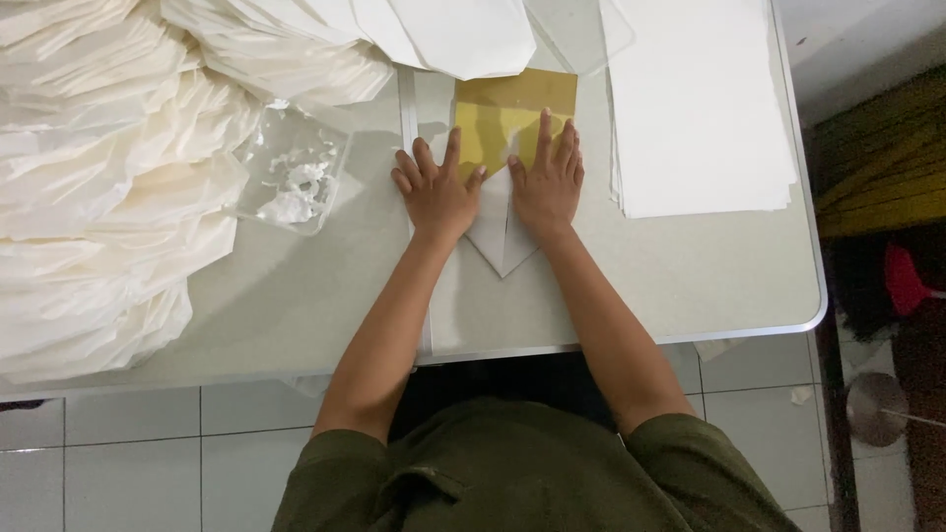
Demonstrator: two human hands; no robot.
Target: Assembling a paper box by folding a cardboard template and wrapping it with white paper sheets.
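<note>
Both hands lie flat, palms down and fingers spread, side by side on a folded white paper piece with a pointed lower tip [501, 244] that rests near the middle of the pale grey table [296, 296]. The left hand [437, 192] presses on the left half of the fold, its fingers fanned out and its thumb angled toward the centre line; the right hand [547, 177] presses on the right half, its fingertips reaching up onto a square sheet of gold-coloured paper [512, 110] that lies partly under the white piece and juts out beyond it on the far side. Neither hand grips anything (the palms simply bear down, with nothing pinched between fingers). The pointed tip of the white fold shows between the two wrists, aimed toward the person, who wears an olive-green shirt [512, 473]. To the left of the hands stands a shallow clear plastic tray holding white paste or scraps [296, 182], just beside a large heap of folded white paper pieces [108, 177] that covers the table's left end and spreads along its far edge. To the right, well apart from the hands, lies a neat stack of flat white paper sheets [695, 108]. A metal seam [407, 108] runs across the tabletop just left of the left hand. Below the table edge the floor is white tile [128, 453].
</note>
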